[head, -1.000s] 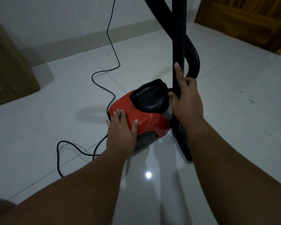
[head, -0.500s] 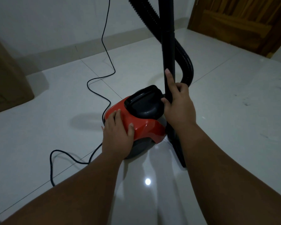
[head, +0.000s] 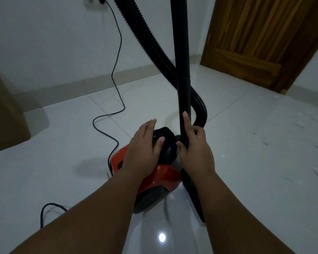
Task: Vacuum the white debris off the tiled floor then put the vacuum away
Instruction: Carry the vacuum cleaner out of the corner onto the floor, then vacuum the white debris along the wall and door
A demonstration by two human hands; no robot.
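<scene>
Forearms reach forward and down from the bottom edge, both bare, meeting over a vacuum low on the tiled floor. The left hand lies loose on the machine's black carry handle, fingers nearly straight and pointing away, thumb laid against the handle's top. The right hand grasps the upright black wand just beside the handle, fingers curled round the tube and the index finger stretched up along it. The vacuum's body is red with a dark underside. A ribbed black hose loops down behind the wand. A thin power cord snakes across the tiles up to a wall socket. White debris speckles the floor at far right, well apart from the vacuum. A wooden door stands behind it; a brown box sits at far left.
</scene>
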